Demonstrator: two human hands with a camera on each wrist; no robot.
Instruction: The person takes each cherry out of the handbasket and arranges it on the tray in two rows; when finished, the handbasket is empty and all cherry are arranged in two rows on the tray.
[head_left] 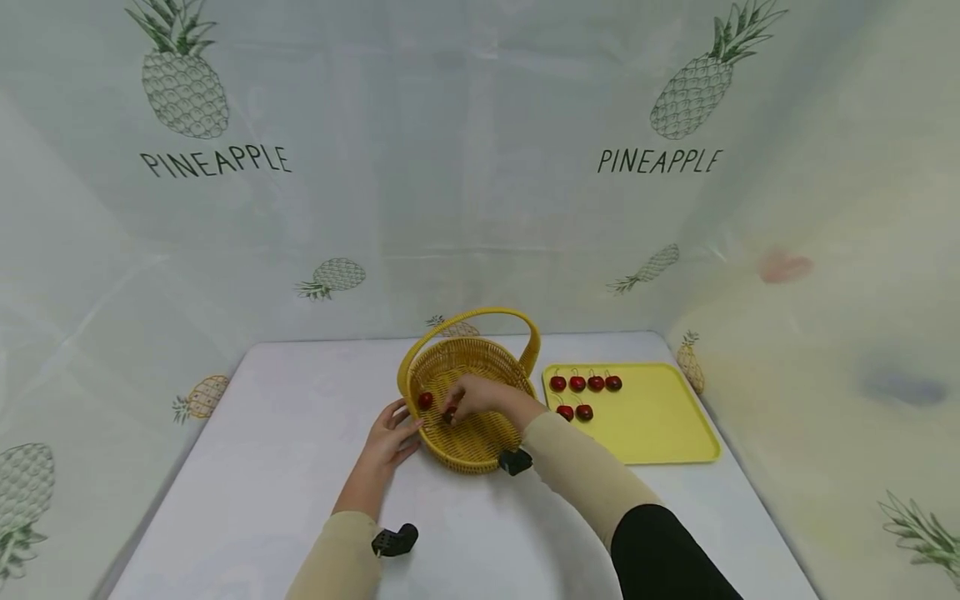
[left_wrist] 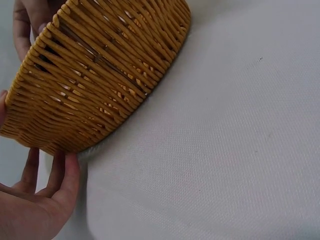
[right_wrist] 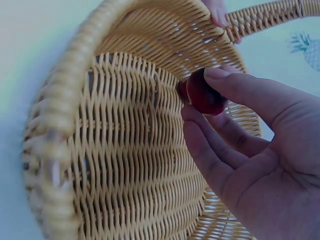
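Observation:
A yellow wicker basket (head_left: 465,446) with an arched handle stands on the table. My left hand (head_left: 390,437) holds its left side; in the left wrist view the thumb is at the rim and the fingertips (left_wrist: 72,167) touch the lower wall. Inside the basket, my right hand (head_left: 476,396) pinches a dark red cherry (right_wrist: 206,94) between thumb and fingers. Another cherry (head_left: 425,401) lies in the basket near its left wall, mostly hidden behind the held one in the right wrist view.
To the right of the basket lies a yellow tray (head_left: 660,417). Several cherries (head_left: 596,383) with stems sit in two rows at its left end. A white table (head_left: 300,400) carries everything, with a pineapple-print curtain (head_left: 465,167) behind and at the sides.

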